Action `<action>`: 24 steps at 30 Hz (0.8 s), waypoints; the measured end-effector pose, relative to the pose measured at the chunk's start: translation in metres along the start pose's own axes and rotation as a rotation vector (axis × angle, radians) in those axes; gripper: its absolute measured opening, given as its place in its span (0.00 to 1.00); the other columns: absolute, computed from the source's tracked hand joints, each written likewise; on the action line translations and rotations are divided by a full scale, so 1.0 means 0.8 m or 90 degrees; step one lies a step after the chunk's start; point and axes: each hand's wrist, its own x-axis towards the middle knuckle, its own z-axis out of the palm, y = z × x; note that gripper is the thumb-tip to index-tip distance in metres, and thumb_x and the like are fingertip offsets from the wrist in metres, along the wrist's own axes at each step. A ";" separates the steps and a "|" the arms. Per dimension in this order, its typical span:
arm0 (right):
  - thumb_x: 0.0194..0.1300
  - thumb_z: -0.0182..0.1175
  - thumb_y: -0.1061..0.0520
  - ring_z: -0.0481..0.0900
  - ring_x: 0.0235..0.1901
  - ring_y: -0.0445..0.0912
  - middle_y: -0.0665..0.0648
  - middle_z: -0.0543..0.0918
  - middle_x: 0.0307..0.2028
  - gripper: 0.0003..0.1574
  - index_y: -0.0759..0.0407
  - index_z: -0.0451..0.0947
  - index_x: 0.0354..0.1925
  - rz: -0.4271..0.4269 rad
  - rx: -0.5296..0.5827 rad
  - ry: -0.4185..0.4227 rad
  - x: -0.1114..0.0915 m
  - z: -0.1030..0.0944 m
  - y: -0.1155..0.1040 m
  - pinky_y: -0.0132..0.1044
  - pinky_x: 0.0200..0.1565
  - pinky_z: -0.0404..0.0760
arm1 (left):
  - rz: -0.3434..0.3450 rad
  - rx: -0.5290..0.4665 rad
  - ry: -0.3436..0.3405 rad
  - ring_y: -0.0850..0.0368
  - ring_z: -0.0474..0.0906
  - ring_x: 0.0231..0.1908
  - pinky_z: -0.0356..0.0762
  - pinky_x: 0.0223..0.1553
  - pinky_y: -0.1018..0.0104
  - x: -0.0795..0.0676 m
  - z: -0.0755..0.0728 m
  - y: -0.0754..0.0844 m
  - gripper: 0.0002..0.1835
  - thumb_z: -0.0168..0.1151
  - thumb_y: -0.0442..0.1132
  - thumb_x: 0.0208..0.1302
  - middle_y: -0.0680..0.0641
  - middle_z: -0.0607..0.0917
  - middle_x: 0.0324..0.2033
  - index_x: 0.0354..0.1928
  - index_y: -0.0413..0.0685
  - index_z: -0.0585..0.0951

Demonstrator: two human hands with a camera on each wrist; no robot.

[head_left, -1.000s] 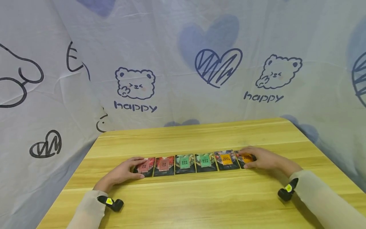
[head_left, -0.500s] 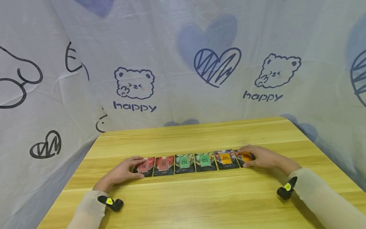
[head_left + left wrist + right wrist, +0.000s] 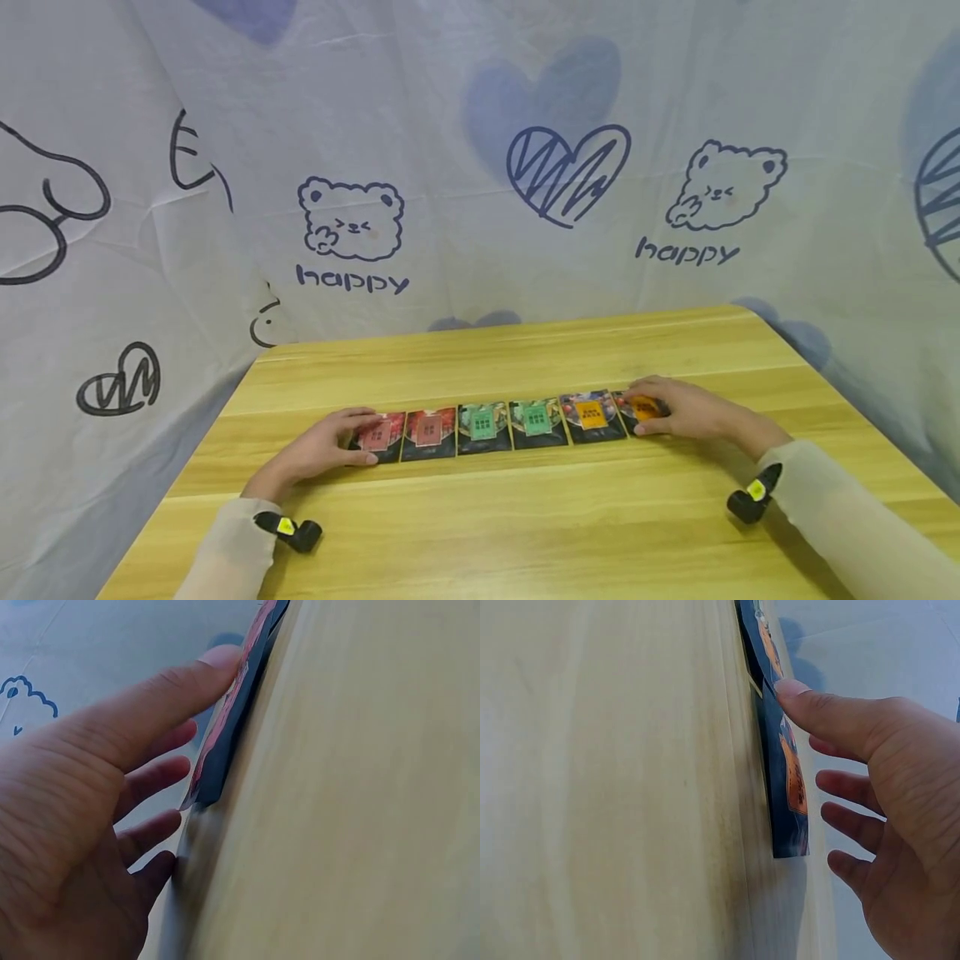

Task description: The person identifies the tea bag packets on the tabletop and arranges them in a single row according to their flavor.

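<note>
Several flat black sachets lie side by side in one row on the wooden table. From left to right in the head view come a red-labelled sachet (image 3: 385, 437), a second red one (image 3: 430, 433), two green-labelled ones, the first green sachet (image 3: 483, 427) and the other green sachet (image 3: 537, 422), then an orange-labelled sachet (image 3: 592, 415). Another orange sachet (image 3: 636, 408) ends the row, partly hidden by a hand. My left hand (image 3: 318, 450) touches the leftmost red sachet, thumb on its near side, fingers loosely spread. My right hand (image 3: 693, 412) rests likewise at the rightmost orange sachet.
The light wooden table (image 3: 480, 533) extends in front of and behind the row. A pale cloth (image 3: 465, 250) printed with bears and hearts hangs behind and at the sides. A small black wrist camera (image 3: 300, 534) sits on each sleeve.
Nearly still: both hands stay at the two ends of the row, and the sachets keep their places. The head view drifts very slightly.
</note>
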 end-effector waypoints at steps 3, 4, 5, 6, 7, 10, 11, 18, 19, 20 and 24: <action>0.63 0.63 0.36 0.67 0.63 0.66 0.66 0.70 0.64 0.39 0.56 0.74 0.64 -0.008 -0.004 0.007 -0.004 -0.002 0.001 0.64 0.60 0.66 | -0.008 -0.004 -0.003 0.33 0.55 0.69 0.54 0.64 0.33 0.001 -0.002 0.004 0.39 0.70 0.58 0.57 0.37 0.64 0.69 0.68 0.50 0.73; 0.63 0.63 0.36 0.67 0.63 0.66 0.66 0.70 0.64 0.39 0.56 0.74 0.64 -0.008 -0.007 0.009 -0.006 -0.002 0.001 0.64 0.60 0.66 | -0.010 -0.005 -0.004 0.32 0.54 0.69 0.54 0.64 0.33 0.001 -0.003 0.006 0.39 0.70 0.58 0.57 0.37 0.64 0.69 0.68 0.49 0.73; 0.64 0.62 0.36 0.67 0.63 0.66 0.66 0.70 0.64 0.39 0.57 0.74 0.64 -0.008 -0.008 0.013 -0.008 -0.003 0.001 0.64 0.60 0.66 | -0.012 -0.006 -0.003 0.32 0.54 0.69 0.54 0.64 0.32 0.002 -0.004 0.009 0.39 0.70 0.58 0.57 0.37 0.63 0.70 0.68 0.48 0.73; 0.64 0.62 0.36 0.67 0.63 0.66 0.66 0.70 0.64 0.39 0.57 0.73 0.64 -0.006 -0.013 0.017 -0.010 -0.003 0.002 0.64 0.60 0.66 | -0.012 -0.005 -0.002 0.31 0.54 0.69 0.54 0.64 0.32 0.002 -0.005 0.012 0.40 0.70 0.58 0.57 0.36 0.63 0.70 0.68 0.47 0.72; 0.65 0.62 0.36 0.67 0.62 0.66 0.66 0.70 0.64 0.39 0.58 0.73 0.64 -0.006 -0.017 0.023 -0.013 -0.004 0.002 0.63 0.60 0.67 | -0.015 -0.007 -0.001 0.31 0.53 0.69 0.53 0.64 0.32 0.003 -0.006 0.015 0.40 0.70 0.58 0.57 0.37 0.63 0.70 0.68 0.47 0.72; 0.65 0.63 0.38 0.68 0.62 0.65 0.66 0.71 0.63 0.39 0.60 0.72 0.65 -0.001 -0.029 0.052 -0.019 -0.007 0.001 0.63 0.60 0.67 | -0.015 -0.001 0.003 0.32 0.52 0.70 0.54 0.65 0.33 0.005 -0.010 0.023 0.42 0.70 0.58 0.57 0.37 0.62 0.71 0.69 0.46 0.71; 0.65 0.63 0.38 0.67 0.62 0.65 0.66 0.71 0.63 0.39 0.60 0.72 0.65 0.000 -0.030 0.062 -0.020 -0.009 0.001 0.63 0.60 0.66 | -0.015 0.002 0.006 0.32 0.52 0.70 0.53 0.65 0.33 0.006 -0.011 0.026 0.42 0.70 0.58 0.57 0.37 0.61 0.71 0.70 0.46 0.70; 0.65 0.61 0.35 0.62 0.65 0.68 0.70 0.66 0.66 0.46 0.62 0.66 0.69 0.015 -0.024 0.087 -0.032 -0.017 0.002 0.66 0.62 0.60 | -0.014 0.058 0.026 0.31 0.52 0.69 0.53 0.64 0.31 0.000 -0.019 0.033 0.44 0.70 0.58 0.57 0.35 0.61 0.71 0.71 0.44 0.68; 0.65 0.61 0.35 0.61 0.65 0.68 0.70 0.65 0.66 0.47 0.62 0.66 0.69 0.016 -0.026 0.091 -0.034 -0.018 0.003 0.67 0.62 0.59 | -0.013 0.068 0.029 0.31 0.52 0.69 0.53 0.64 0.31 -0.001 -0.021 0.032 0.44 0.69 0.59 0.57 0.35 0.61 0.70 0.71 0.44 0.68; 0.65 0.61 0.35 0.60 0.65 0.69 0.71 0.65 0.67 0.47 0.62 0.65 0.70 0.019 -0.030 0.095 -0.036 -0.019 0.005 0.67 0.63 0.58 | -0.011 0.078 0.034 0.31 0.52 0.69 0.53 0.64 0.31 -0.002 -0.022 0.033 0.45 0.69 0.59 0.57 0.35 0.61 0.70 0.71 0.44 0.67; 0.65 0.60 0.34 0.58 0.65 0.70 0.71 0.61 0.68 0.49 0.62 0.61 0.71 0.025 -0.071 0.112 -0.044 -0.025 0.012 0.69 0.62 0.56 | -0.005 0.118 0.057 0.30 0.53 0.68 0.55 0.63 0.30 -0.006 -0.029 0.033 0.46 0.67 0.62 0.58 0.33 0.61 0.70 0.72 0.43 0.66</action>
